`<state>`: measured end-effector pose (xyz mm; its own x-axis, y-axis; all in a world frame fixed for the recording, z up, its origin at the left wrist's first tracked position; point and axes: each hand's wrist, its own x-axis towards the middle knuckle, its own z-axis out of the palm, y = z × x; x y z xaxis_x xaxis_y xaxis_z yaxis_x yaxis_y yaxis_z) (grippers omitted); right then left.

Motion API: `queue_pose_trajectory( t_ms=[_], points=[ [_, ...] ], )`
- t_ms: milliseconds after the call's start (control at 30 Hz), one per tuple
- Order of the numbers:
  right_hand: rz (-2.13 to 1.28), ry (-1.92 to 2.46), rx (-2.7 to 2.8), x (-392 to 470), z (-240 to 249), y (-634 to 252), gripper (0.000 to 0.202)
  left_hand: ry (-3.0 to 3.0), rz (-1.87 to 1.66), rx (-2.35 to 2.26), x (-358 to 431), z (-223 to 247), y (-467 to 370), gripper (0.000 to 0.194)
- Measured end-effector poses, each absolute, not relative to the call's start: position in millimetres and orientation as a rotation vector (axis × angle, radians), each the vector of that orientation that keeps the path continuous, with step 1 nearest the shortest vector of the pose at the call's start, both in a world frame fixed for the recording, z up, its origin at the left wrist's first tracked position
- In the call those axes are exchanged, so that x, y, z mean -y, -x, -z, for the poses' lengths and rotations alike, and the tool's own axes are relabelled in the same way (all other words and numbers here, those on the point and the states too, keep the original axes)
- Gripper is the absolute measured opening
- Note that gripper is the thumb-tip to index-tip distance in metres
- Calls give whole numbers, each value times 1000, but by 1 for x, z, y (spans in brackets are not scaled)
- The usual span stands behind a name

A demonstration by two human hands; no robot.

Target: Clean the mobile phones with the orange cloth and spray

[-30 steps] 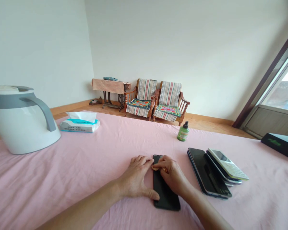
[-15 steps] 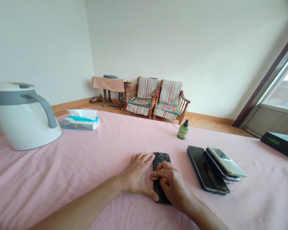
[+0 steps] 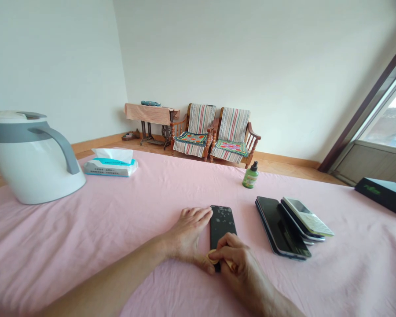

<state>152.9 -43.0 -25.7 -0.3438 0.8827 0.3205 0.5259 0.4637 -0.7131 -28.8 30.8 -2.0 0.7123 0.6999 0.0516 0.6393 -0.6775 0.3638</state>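
Note:
A black phone (image 3: 223, 222) lies flat on the pink cloth, with whitish droplets or smears on its far end. My left hand (image 3: 189, 233) is spread along its left side, fingertips at the far left corner and thumb near the close end, holding it in place. My right hand (image 3: 239, 262) is closed on a small tan wad (image 3: 213, 256), pressed against the near part of the phone. Whether the wad is cloth or sponge I cannot tell. The right hand hides part of the phone's near end.
Right of my hands lie stacked phones (image 3: 284, 229) and a white keypad phone (image 3: 308, 218). A green spray bottle (image 3: 250, 177) stands beyond them. At left are a white-and-grey jug (image 3: 36, 167) and a tissue pack (image 3: 110, 165). A black box (image 3: 383, 198) sits far right.
My right hand has slid toward me along the phone with the tan wad, uncovering more of its middle. My left hand keeps its place on the phone. The view has shifted slightly.

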Motion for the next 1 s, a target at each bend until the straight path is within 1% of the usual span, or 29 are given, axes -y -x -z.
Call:
queue_pose_trajectory(
  t_ms=[233,333,433,500,733,867,1000],
  points=[
    [-756,1188,1974,46,20,-158,37,-2632,-188,-1054,-35,7,30,133],
    [-609,1229,1900,38,23,-164,33,-2618,-205,-1078,-33,6,29,132],
    [-474,1234,1904,31,28,-167,33,-2616,-225,-1092,-30,2,27,125],
    [-456,1234,1927,29,30,-167,34,-2621,-226,-1081,-28,1,26,122],
    [-378,1249,2025,8,26,-168,41,-2622,-219,-1077,-27,0,27,119],
    [-275,1269,2072,-16,24,-171,35,-2621,-217,-1081,-25,-4,27,118],
    [-254,1282,2050,-19,25,-166,27,-2607,-226,-1094,-25,-4,27,120]
  ],
)
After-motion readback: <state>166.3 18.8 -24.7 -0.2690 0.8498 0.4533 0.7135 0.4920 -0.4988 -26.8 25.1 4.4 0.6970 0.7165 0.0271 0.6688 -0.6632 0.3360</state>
